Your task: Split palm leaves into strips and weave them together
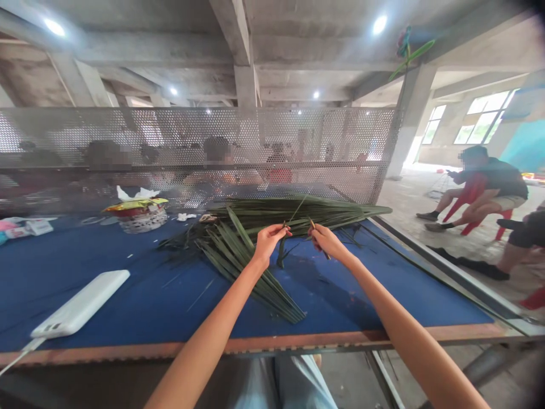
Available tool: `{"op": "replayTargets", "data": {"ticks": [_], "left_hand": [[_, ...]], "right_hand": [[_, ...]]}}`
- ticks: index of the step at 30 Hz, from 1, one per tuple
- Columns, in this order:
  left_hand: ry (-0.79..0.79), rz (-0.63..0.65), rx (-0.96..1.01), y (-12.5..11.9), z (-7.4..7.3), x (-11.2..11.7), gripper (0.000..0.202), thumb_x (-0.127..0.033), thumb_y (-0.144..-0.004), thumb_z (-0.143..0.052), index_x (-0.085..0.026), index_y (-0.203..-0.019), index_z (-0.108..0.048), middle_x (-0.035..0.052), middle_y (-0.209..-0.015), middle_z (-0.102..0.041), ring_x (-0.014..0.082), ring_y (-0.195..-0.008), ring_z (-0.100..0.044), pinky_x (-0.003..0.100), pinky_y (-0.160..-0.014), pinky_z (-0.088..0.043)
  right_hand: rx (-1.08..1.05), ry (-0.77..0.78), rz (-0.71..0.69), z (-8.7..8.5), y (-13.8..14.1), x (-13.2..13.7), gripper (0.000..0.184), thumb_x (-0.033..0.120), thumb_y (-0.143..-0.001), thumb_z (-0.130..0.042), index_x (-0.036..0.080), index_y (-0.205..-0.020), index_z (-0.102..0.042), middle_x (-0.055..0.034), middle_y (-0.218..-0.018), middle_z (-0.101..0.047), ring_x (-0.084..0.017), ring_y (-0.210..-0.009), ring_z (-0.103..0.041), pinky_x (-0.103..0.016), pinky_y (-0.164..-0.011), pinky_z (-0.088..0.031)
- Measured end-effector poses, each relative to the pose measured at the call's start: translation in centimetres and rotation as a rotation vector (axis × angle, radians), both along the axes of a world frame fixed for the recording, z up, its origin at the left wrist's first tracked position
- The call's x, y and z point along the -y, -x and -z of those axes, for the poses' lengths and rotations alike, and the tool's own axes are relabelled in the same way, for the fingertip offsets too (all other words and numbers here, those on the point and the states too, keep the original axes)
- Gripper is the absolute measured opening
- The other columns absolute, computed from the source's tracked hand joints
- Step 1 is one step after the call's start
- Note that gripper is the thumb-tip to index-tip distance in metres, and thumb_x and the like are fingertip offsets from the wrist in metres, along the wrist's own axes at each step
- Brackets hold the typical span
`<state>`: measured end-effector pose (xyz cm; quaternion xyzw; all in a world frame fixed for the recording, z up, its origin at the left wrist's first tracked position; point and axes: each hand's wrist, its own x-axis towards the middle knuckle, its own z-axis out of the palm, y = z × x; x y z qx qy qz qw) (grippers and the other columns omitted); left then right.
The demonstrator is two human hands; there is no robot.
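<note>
Above the blue tabletop, my left hand (268,243) pinches a small dark piece of green leaf; a thin strand (297,209) rises from its fingertips. Just below, a dark leaf scrap (281,253) shows; whether it hangs from the hand or lies on the table I cannot tell. My right hand (328,241) is closed round a slim brownish tool (312,225), whose kind is too small to make out. The hands are a short way apart. Long green leaves (259,272) fan out beneath my left forearm, and another leaf pile (323,208) lies behind both hands.
A white power bank (80,304) with a cable lies at left. Behind it stands a white woven basket (143,220) holding a yellow packet. A perforated metal screen (191,130) borders the table's back. At right, a person (489,179) sits on a red chair.
</note>
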<state>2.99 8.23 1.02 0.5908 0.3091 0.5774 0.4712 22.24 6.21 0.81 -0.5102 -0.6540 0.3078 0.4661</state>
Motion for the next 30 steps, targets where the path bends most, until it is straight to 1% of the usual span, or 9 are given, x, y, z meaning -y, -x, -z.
{"op": "replayTargets", "data": {"ticks": [3, 7, 9, 13, 18, 21, 24, 27, 30], "left_hand": [[-0.004, 0.065, -0.068, -0.3, -0.4, 0.8, 0.023, -0.037, -0.064, -0.075, -0.016, -0.074, -0.073, 0.0057, -0.072, -0.071, 0.0211, -0.080, -0.065, 0.034, -0.084, -0.045], [-0.034, 0.052, -0.131, -0.7, -0.5, 1.3, 0.024, -0.039, -0.065, -0.075, -0.016, -0.070, -0.073, 0.0066, -0.072, -0.071, 0.0221, -0.079, -0.065, 0.034, -0.080, -0.046], [-0.048, 0.030, -0.132, -0.7, -0.3, 1.1, 0.024, -0.040, -0.065, -0.075, -0.016, -0.071, -0.074, 0.0065, -0.072, -0.071, 0.0216, -0.076, -0.064, 0.033, -0.078, -0.046], [-0.067, 0.044, -0.098, -0.7, 0.4, 0.5, 0.024, -0.040, -0.067, -0.074, -0.016, -0.073, -0.073, 0.0059, -0.074, -0.071, 0.0207, -0.076, -0.064, 0.033, -0.079, -0.046], [-0.065, 0.014, -0.076, -0.8, 0.4, 0.5, 0.027, -0.039, -0.064, -0.076, -0.016, -0.078, -0.070, 0.0059, -0.080, -0.071, 0.0208, -0.080, -0.064, 0.033, -0.081, -0.046], [-0.033, 0.035, -0.045, -0.8, 0.0, 1.0, 0.029, -0.038, -0.068, -0.073, -0.018, -0.086, -0.063, 0.0014, -0.074, -0.067, 0.0171, -0.072, -0.062, 0.031, -0.077, -0.045], [-0.012, 0.060, -0.008, -0.8, -0.3, 1.4, 0.025, -0.037, -0.070, -0.070, -0.020, -0.081, -0.054, -0.0022, -0.072, -0.063, 0.0140, -0.066, -0.059, 0.029, -0.073, -0.044], [-0.053, 0.088, -0.076, -0.8, -0.5, 1.7, 0.025, -0.037, -0.071, -0.067, -0.018, -0.068, -0.053, -0.0023, -0.068, -0.060, 0.0133, -0.067, -0.056, 0.027, -0.071, -0.042], [-0.054, 0.104, -0.136, -0.8, -0.5, 1.9, 0.025, -0.039, -0.070, -0.068, -0.016, -0.066, -0.059, -0.0018, -0.063, -0.059, 0.0132, -0.064, -0.053, 0.026, -0.066, -0.041]], "right_hand": [[-0.369, -0.003, -0.109, -1.1, 0.3, 0.4, 0.027, 0.045, -0.080, -0.050, 0.019, -0.079, -0.055, 0.0092, -0.049, -0.025, -0.008, -0.040, -0.026, -0.022, -0.041, -0.022], [-0.496, 0.037, -0.269, -2.2, 0.4, 1.6, 0.042, 0.053, -0.078, -0.057, 0.018, -0.099, -0.063, 0.0104, -0.050, -0.019, -0.007, -0.042, -0.013, -0.023, -0.041, -0.014], [-0.499, 0.035, -0.303, -2.5, 0.6, 2.1, 0.044, 0.056, -0.079, -0.057, 0.018, -0.100, -0.064, 0.0096, -0.048, -0.027, -0.007, -0.041, -0.014, -0.024, -0.041, -0.014], [-0.451, 0.032, -0.324, -2.1, 1.1, 2.3, 0.039, 0.053, -0.075, -0.064, 0.017, -0.091, -0.066, 0.0042, -0.055, -0.052, -0.004, -0.040, -0.017, -0.024, -0.039, -0.014], [-0.443, 0.087, -0.367, -1.3, 1.2, 1.7, 0.035, 0.047, -0.068, -0.072, 0.017, -0.084, -0.065, 0.0018, -0.064, -0.060, -0.003, -0.040, -0.019, -0.024, -0.039, -0.011], [-0.401, 0.117, -0.404, -1.2, 1.4, 1.8, 0.036, 0.045, -0.065, -0.075, 0.017, -0.083, -0.061, -0.0003, -0.072, -0.065, -0.003, -0.041, -0.022, -0.024, -0.040, -0.010], [-0.381, 0.108, -0.379, -1.3, 2.0, 2.2, 0.042, 0.044, -0.061, -0.079, 0.020, -0.081, -0.050, 0.0021, -0.068, -0.063, -0.003, -0.041, -0.026, -0.023, -0.040, -0.013], [-0.383, 0.054, -0.315, -1.2, 2.6, 2.3, 0.055, 0.044, -0.054, -0.083, 0.022, -0.068, -0.035, 0.0070, -0.054, -0.049, -0.006, -0.045, -0.036, -0.021, -0.043, -0.023], [-0.365, -0.004, -0.301, -0.6, 3.0, 1.9, 0.062, 0.047, -0.052, -0.083, 0.023, -0.063, -0.027, 0.0090, -0.051, -0.037, -0.008, -0.051, -0.043, -0.021, -0.048, -0.033]]}}
